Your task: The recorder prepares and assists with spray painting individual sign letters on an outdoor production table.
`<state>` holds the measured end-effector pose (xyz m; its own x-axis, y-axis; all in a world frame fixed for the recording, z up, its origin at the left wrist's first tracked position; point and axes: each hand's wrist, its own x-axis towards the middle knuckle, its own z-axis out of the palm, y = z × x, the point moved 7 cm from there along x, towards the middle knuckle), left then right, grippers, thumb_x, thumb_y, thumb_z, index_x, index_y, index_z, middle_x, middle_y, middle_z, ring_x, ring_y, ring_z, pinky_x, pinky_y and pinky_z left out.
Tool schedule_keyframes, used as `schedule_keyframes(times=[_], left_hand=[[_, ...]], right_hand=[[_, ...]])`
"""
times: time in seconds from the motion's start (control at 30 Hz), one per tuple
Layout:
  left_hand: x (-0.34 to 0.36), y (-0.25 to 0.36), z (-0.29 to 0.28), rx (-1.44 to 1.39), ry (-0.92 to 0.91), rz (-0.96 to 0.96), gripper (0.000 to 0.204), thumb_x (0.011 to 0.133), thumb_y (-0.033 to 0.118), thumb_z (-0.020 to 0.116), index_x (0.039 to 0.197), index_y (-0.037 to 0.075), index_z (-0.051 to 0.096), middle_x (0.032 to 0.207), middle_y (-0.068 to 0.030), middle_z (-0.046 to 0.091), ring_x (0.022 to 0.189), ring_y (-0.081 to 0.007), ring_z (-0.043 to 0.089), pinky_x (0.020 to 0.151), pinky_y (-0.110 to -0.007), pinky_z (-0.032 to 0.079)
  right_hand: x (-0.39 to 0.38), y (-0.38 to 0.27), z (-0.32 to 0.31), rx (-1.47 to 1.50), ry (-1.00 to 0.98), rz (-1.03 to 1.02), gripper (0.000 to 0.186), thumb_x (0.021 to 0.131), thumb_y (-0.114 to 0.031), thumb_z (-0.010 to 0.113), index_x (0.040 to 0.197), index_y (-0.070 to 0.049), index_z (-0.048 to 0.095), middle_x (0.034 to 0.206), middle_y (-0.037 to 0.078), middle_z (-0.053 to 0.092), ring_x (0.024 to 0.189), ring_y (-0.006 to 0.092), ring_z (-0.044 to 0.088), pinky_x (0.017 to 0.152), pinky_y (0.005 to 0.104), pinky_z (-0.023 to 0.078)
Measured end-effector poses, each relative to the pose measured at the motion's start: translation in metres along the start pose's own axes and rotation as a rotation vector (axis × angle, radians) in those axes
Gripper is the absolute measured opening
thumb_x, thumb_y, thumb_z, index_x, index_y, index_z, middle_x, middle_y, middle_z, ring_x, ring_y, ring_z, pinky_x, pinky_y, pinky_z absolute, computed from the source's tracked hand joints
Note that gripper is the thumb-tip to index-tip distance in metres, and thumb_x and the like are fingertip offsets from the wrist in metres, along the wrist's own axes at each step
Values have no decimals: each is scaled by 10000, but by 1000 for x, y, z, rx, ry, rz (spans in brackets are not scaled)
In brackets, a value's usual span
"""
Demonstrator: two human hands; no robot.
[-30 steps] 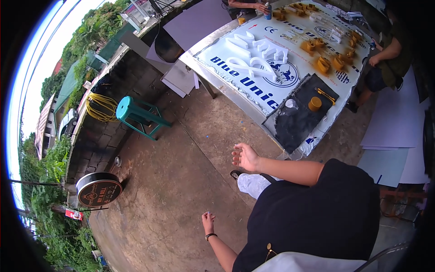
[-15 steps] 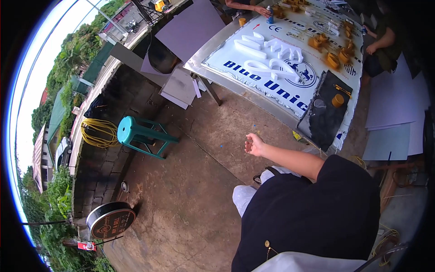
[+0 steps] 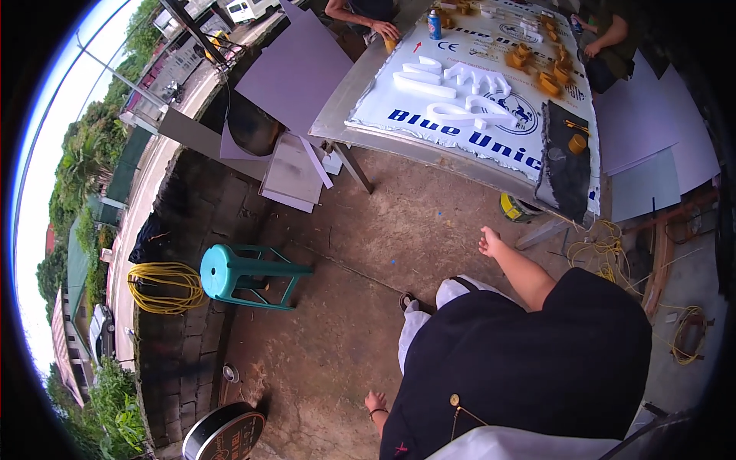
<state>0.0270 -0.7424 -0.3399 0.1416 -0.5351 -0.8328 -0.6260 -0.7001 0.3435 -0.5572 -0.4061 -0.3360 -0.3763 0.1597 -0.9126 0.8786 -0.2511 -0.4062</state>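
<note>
The right hand (image 3: pixel 488 241) reaches out ahead of the body over the concrete floor (image 3: pixel 330 330), fingers bent loosely inward, nothing visible in it; I cannot tell whether it is fully closed. The left hand (image 3: pixel 375 401), with a dark band (image 3: pixel 379 412) at the wrist, hangs low beside the black shirt (image 3: pixel 506 368); it is too small to tell open from closed, and nothing shows in it.

Nearest the right hand is a black-and-yellow bucket (image 3: pixel 517 208), standing near it under the corner of the table (image 3: pixel 333 107). On that corner lies a dark cloth (image 3: pixel 560 169) bearing 1 ochre round piece (image 3: pixel 576 143) and a yellow tool (image 3: pixel 575 125). To its left, white letter-shaped pieces (image 3: pixel 475 120) rest on a printed sheet (image 3: pixel 376 115), with a blue spray can (image 3: pixel 435 25) farther back.

Beyond are 2 co-workers: a hand (image 3: pixel 386 31) touches an ochre cylinder (image 3: pixel 390 44) at the far left edge, and another person's arm (image 3: pixel 613 34) is at the right. Well left of the hands stand a teal stool (image 3: pixel 222 274) and a round sign (image 3: pixel 226 433), with a coil of yellow cable (image 3: pixel 165 287) by the block wall (image 3: pixel 192 222)
</note>
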Motion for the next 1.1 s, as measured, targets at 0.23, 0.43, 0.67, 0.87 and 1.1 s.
schedule_keyframes(times=[0.23,0.43,0.67,0.87,1.1], left_hand=[[132,247,-60,183,-23,382,285,758,244,507,900,25,393,673,-67,496,521,-168,527,361,-226,355],[145,370,56,328,-205,509,268,751,226,515,864,6,413,668,-67,498,499,-160,514,378,-258,390],[100,405,212,671,-635,390,340,757,305,516,920,22,421,787,-84,523,582,-175,549,403,-276,379],[120,456,250,581,-585,273,327,752,297,511,914,27,424,767,-95,521,628,-197,555,408,-280,372],[156,547,309,650,-374,343,439,716,255,552,1019,20,338,904,-147,475,784,-236,517,540,-339,430]], right_hand=[[-14,51,-26,273,-10,57,243,670,-265,543,848,-154,419,679,11,436,631,145,449,646,356,382],[-19,81,-53,578,135,135,260,690,-293,527,896,-162,437,708,13,438,660,143,440,690,352,364],[19,-7,-11,883,119,-48,399,702,-418,520,975,-141,429,825,23,427,760,146,436,761,350,351],[41,-101,50,928,234,-131,642,687,-524,487,1155,-117,322,986,73,377,959,222,395,855,424,290],[62,-154,91,998,270,24,655,707,-562,424,1187,-139,283,1152,77,341,1060,203,342,883,420,243]])
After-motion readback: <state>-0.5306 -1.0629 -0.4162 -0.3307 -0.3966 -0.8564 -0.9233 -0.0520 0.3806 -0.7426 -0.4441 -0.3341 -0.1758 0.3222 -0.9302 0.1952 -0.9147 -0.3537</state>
